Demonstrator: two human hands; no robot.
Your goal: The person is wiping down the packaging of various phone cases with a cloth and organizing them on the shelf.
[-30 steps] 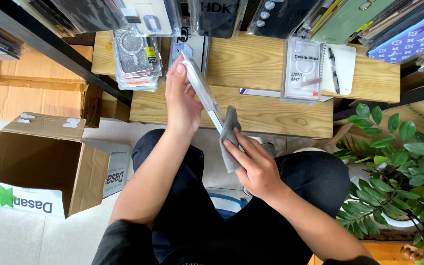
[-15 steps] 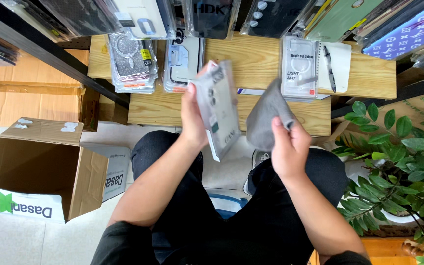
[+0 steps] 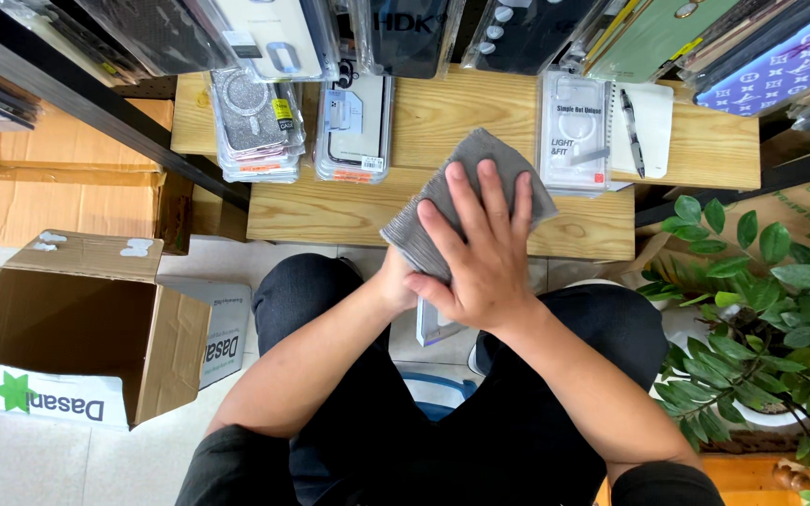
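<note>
I am seated, looking down at my lap and at a low wooden bench in front of my knees. My right hand lies flat with its fingers spread, pressing a grey cloth down onto a clear-packaged phone case. The cloth covers most of the case; only the lower corner of the pack shows below my palm, hanging over my lap at the near edge of the bench. My left hand is almost wholly hidden beneath the right hand and the cloth, so I cannot tell how its fingers are set; it seems to support the case from underneath.

On the bench, left of the cloth, stand two stacks of packaged phone cases: a glittery stack and, just beside it, a clear stack. Right of the cloth lies another clear case pack, with a white notepad next to it and a black pen resting on the pad. Beyond the bench's far edge hang more cases in a row.

On the floor to the left of the bench sits an open cardboard box. To the right of the bench grows a leafy green plant in a white pot.
</note>
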